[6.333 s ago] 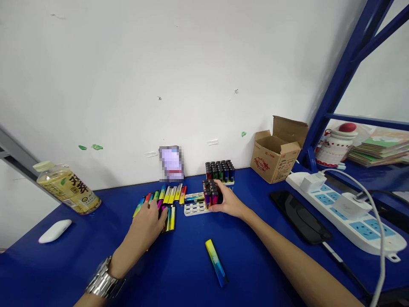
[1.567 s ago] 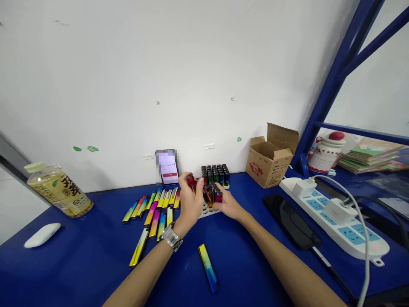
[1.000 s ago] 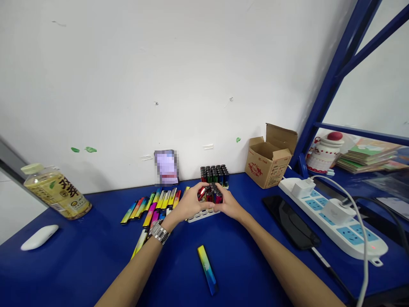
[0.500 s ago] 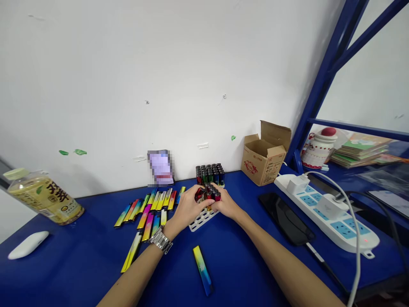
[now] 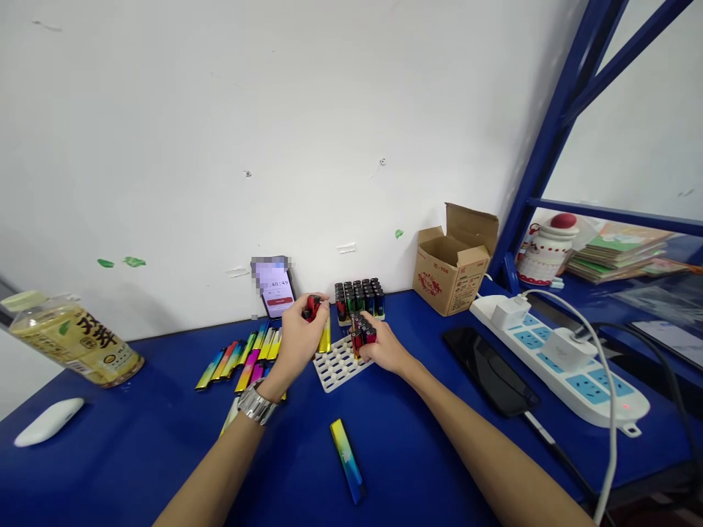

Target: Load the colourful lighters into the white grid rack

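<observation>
My left hand [image 5: 299, 340] is raised above the white perforated tray [image 5: 337, 368], pinching a red-topped lighter [image 5: 312, 307] in its fingers. A yellow lighter [image 5: 324, 335] stands just beside that hand. My right hand [image 5: 386, 350] grips a small block of upright dark-topped lighters [image 5: 359, 333] at the tray's right end. Most of the tray's holes show bare. Behind it stands a full block of upright lighters [image 5: 358, 300]. Loose rainbow-gradient lighters [image 5: 236, 362] lie left of my wrist, and one yellow-blue lighter [image 5: 347, 461] lies alone in front.
A propped phone [image 5: 273, 287] shows a timer by the wall. A cardboard box [image 5: 451, 260], black phone [image 5: 491, 371] and white power strip [image 5: 554, 351] with a cable lie right. A bottle [image 5: 71, 344] and white mouse [image 5: 49, 421] lie left on the blue table [image 5: 137, 454].
My left hand has lifted away from the block up and to the left, taking the red-topped lighter with it. The tray now shows more bare holes, and the view has shifted slightly.
</observation>
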Demonstrator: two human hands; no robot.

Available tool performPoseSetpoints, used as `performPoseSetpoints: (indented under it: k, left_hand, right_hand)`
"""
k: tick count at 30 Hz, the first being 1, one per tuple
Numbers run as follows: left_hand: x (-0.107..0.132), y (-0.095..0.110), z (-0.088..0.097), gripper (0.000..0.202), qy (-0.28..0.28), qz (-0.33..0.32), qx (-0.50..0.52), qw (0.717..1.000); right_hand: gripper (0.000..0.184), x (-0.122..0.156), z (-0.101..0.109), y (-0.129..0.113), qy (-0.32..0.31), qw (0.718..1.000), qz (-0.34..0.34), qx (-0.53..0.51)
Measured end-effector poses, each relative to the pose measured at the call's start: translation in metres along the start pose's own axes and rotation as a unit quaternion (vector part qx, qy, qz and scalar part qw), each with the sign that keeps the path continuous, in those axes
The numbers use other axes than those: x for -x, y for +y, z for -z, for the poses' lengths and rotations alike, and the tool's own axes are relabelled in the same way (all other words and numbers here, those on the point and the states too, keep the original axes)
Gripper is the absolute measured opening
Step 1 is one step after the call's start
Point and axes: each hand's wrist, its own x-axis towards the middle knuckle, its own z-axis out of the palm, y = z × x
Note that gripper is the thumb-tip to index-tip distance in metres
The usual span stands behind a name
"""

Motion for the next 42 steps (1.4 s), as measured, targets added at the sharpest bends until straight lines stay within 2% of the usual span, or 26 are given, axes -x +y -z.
performPoseSetpoints:
  k: [2,4,6,10,15,19,20,22,25,27,30,34,36,38,40,42]
  left_hand:
    - [-0.007,-0.002,0.011,0.025,-0.081,0.001,-0.131,0.988]
    - [-0.011,-0.009,0.018,0.025,-0.153,0.025,-0.26,0.953]
    - [-0.011,-0.018,0.02,0.021,-0.175,0.044,-0.33,0.927]
    - [-0.005,-0.029,0.014,0.019,-0.199,0.053,-0.374,0.904]
    - [0.004,-0.023,0.007,0.034,-0.202,0.023,-0.42,0.885]
    - [0.014,-0.014,0.0,0.032,-0.158,-0.02,-0.514,0.843]
    - [0.016,-0.012,-0.003,0.033,-0.148,-0.036,-0.519,0.841]
    - [0.02,-0.008,-0.009,0.037,-0.163,-0.079,-0.463,0.868]
    - [0.026,-0.003,-0.019,0.038,-0.241,-0.138,-0.29,0.916]
    - [0.03,0.0,-0.024,0.035,-0.272,-0.147,-0.207,0.928]
    - [0.036,0.004,-0.027,0.03,-0.291,-0.153,-0.167,0.93]
    - [0.038,0.006,-0.026,0.025,-0.262,-0.143,-0.162,0.941]
    - [0.034,0.006,-0.023,0.025,-0.219,-0.109,-0.146,0.959]
    - [0.023,0.005,-0.017,0.025,-0.153,-0.07,-0.167,0.971]
    - [0.009,0.0,-0.01,0.024,-0.113,-0.039,-0.239,0.964]
    - [-0.007,-0.009,-0.004,0.024,-0.129,-0.018,-0.307,0.943]
  right_hand:
    - [0.046,0.0,0.003,0.002,0.001,1.0,0.006,0.024]
    - [0.047,0.0,0.008,0.005,0.008,0.999,0.01,0.043]
    - [0.051,0.0,0.014,0.008,0.019,0.998,0.005,0.051]
    - [0.054,0.002,0.024,0.009,0.027,0.998,-0.005,0.054]
    - [0.053,0.002,0.027,0.008,0.049,0.997,-0.013,0.063]
    - [0.046,0.002,0.025,0.006,0.031,0.998,0.001,0.054]
    - [0.043,0.002,0.025,0.006,0.027,0.998,0.008,0.053]
    - [0.039,0.002,0.025,0.005,0.019,0.998,0.024,0.058]
    - [0.034,0.002,0.027,0.003,0.002,0.997,0.051,0.058]
    - [0.033,0.001,0.028,0.002,-0.016,0.996,0.061,0.056]
    - [0.032,0.0,0.029,0.001,-0.025,0.994,0.079,0.065]
    - [0.031,0.0,0.03,0.001,-0.029,0.994,0.075,0.078]
    - [0.033,0.0,0.03,0.002,-0.029,0.995,0.058,0.08]
    - [0.04,0.001,0.029,0.004,-0.023,0.996,0.041,0.08]
    - [0.046,0.001,0.029,0.007,-0.009,0.997,0.02,0.078]
    - [0.051,0.001,0.029,0.011,0.004,0.997,0.003,0.073]
